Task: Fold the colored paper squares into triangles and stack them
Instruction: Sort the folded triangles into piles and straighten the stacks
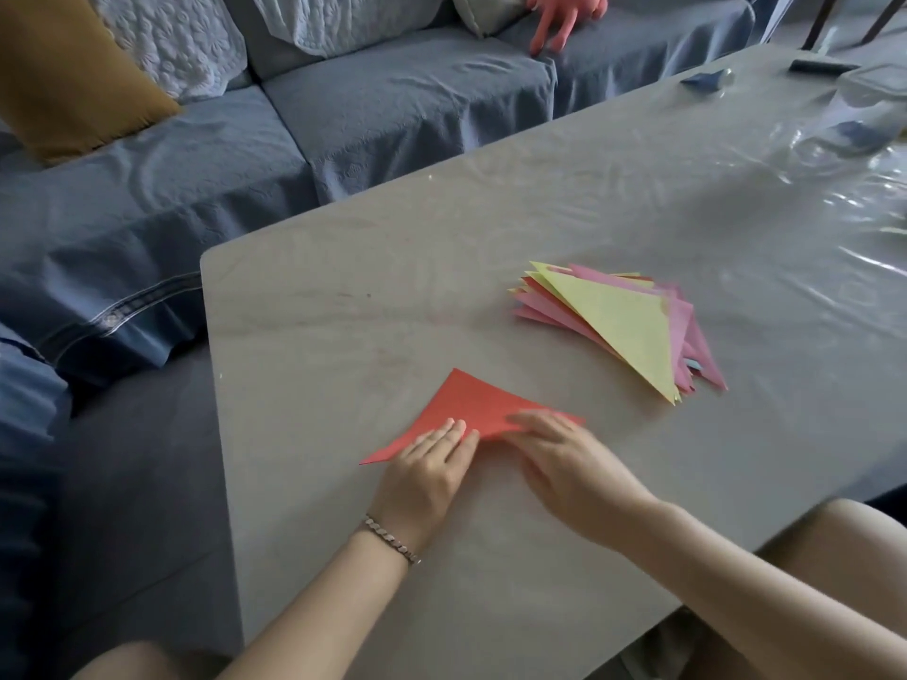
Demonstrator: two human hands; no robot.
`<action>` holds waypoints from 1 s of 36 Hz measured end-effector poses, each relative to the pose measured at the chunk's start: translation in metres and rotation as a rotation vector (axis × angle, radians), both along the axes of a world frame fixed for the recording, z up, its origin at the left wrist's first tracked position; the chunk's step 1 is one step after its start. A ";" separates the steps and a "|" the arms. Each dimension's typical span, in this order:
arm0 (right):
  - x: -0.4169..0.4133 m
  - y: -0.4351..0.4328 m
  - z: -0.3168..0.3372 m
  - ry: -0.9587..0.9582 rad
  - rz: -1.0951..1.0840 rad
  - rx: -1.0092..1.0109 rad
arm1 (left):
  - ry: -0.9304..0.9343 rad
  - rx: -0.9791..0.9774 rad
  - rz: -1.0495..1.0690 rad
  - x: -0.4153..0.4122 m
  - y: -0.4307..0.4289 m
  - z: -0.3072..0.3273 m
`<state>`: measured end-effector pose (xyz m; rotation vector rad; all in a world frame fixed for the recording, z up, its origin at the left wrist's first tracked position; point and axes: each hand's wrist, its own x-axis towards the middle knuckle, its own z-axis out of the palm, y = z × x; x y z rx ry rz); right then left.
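Observation:
A red paper triangle (pixel 466 404) lies flat on the grey table (pixel 343 296), near its front left part. My left hand (pixel 432 468) presses on the paper's near edge with straight fingers. My right hand (pixel 564 458) lies flat over the paper's right corner, fingers pointing left along the fold. To the right and further back sits a stack of folded triangles (pixel 623 326), yellow on top with pink and red ones fanned out beneath it.
A blue sofa (pixel 392 105) runs along the table's far and left sides, with a mustard cushion (pixel 68 76) and a pink toy (pixel 559 17). Small dark objects (pixel 706 80) and a clear container (pixel 868 105) stand at the table's far right. My knees show at the bottom.

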<state>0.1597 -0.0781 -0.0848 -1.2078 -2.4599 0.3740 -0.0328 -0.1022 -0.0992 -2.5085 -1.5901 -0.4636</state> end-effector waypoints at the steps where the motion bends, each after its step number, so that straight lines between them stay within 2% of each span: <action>1: -0.004 -0.005 -0.006 -0.046 0.040 -0.011 | -0.008 -0.025 -0.001 0.001 0.000 -0.002; 4: -0.011 -0.015 -0.021 -0.123 0.078 -0.004 | -0.036 -0.111 0.000 0.002 -0.005 -0.007; 12: -0.021 -0.017 -0.026 -0.063 0.042 0.093 | -0.157 -0.216 0.103 0.003 -0.022 -0.017; 22: -0.029 -0.017 -0.028 -0.081 -0.058 0.257 | -0.125 -0.252 0.184 0.000 -0.031 -0.014; 30: 0.012 -0.014 -0.026 -0.084 -0.157 0.260 | -0.122 -0.254 0.325 -0.026 -0.048 -0.016; 36: 0.043 -0.011 -0.024 -0.156 -0.232 0.182 | -0.165 -0.241 0.430 -0.045 -0.054 -0.013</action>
